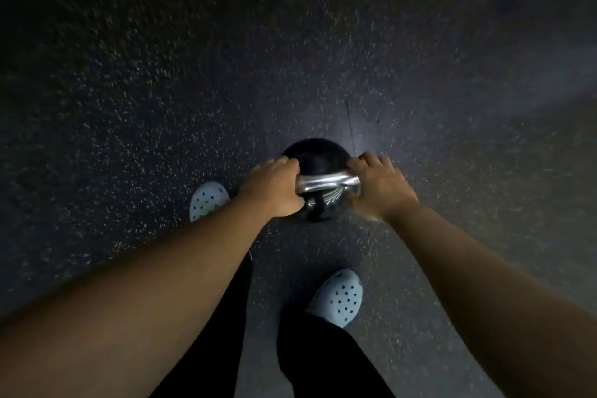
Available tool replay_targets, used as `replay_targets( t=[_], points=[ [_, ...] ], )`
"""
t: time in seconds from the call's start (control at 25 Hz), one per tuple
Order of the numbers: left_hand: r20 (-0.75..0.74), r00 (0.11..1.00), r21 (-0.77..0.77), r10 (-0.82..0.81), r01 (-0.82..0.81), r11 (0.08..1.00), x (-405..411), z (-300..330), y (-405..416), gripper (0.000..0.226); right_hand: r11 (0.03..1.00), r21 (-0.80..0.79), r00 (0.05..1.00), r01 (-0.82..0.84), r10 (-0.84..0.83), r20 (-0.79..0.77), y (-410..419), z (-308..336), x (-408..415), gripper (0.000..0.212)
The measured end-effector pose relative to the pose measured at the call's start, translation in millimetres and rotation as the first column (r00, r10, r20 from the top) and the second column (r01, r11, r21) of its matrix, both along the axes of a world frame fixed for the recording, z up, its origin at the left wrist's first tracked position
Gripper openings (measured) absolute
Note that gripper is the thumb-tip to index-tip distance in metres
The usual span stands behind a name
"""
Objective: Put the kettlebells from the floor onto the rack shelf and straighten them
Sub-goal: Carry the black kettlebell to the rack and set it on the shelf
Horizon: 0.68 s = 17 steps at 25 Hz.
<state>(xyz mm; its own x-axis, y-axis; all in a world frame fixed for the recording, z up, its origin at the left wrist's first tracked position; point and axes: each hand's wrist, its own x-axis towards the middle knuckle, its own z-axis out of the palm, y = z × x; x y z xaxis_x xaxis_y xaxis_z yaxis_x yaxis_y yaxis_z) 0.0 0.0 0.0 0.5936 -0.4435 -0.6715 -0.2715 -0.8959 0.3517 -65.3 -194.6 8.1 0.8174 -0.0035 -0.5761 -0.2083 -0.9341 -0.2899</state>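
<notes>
Left hand (274, 187) and right hand (378, 184) both clenched on polished steel handle (326, 180) of round black kettlebell (315, 152), over speckled dark rubber floor (161, 74); floor contact unclear. Judged heavy, rigid; smooth handle possibly slippery. Grip handle ends.

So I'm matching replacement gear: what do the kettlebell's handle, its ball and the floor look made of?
Handle: likely polished or chromed metal, with mirror-bright streaks. Ball: glossy black, coating unclear. Floor: probably dark rubber, matte with pale flecks.
</notes>
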Motion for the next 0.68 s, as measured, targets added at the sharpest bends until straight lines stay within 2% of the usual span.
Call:
replay_targets(
  t=[0.04, 0.08, 0.16, 0.24, 0.44, 0.68],
  points=[
    [-0.072, 0.997, -0.031, 0.025, -0.028, 0.999, 2, -7, -1, 0.019, 0.999, 0.034, 1.000, -0.001, 0.001, -0.011, 1, -13, 5, 0.039],
    [-0.105, 0.994, -0.069, 0.040, -0.048, 0.996, 5, -13, -2, 0.014, 0.996, 0.081, 0.999, 0.044, -0.041, -0.034, 2, -17, 12, 0.026],
    [-0.193, 0.981, -0.103, 0.025, -0.045, 0.994, 12, -20, 1, 0.020, 0.994, 0.092, 0.990, 0.057, -0.044, -0.133, 3, -18, 24, 0.012],
    [-0.229, 0.973, -0.136, 0.040, -0.073, 0.988, 26, -6, 7, 0.024, 0.988, 0.134, 0.984, 0.081, -0.058, -0.166, 7, -6, 34, 0.011],
    [-0.115, 0.993, -0.272, 0.014, -0.045, 0.961, 87, 63, 8, 0.033, 0.950, 0.232, 0.977, 0.209, -0.191, -0.096, 8, 69, 82, 0.008],
    [0.086, 0.995, -0.306, 0.056, -0.027, 0.952, 202, 177, 33, 0.033, 0.978, 0.205, 0.993, 0.038, -0.061, 0.104, 26, 187, 210, 0.008]
  ],
)
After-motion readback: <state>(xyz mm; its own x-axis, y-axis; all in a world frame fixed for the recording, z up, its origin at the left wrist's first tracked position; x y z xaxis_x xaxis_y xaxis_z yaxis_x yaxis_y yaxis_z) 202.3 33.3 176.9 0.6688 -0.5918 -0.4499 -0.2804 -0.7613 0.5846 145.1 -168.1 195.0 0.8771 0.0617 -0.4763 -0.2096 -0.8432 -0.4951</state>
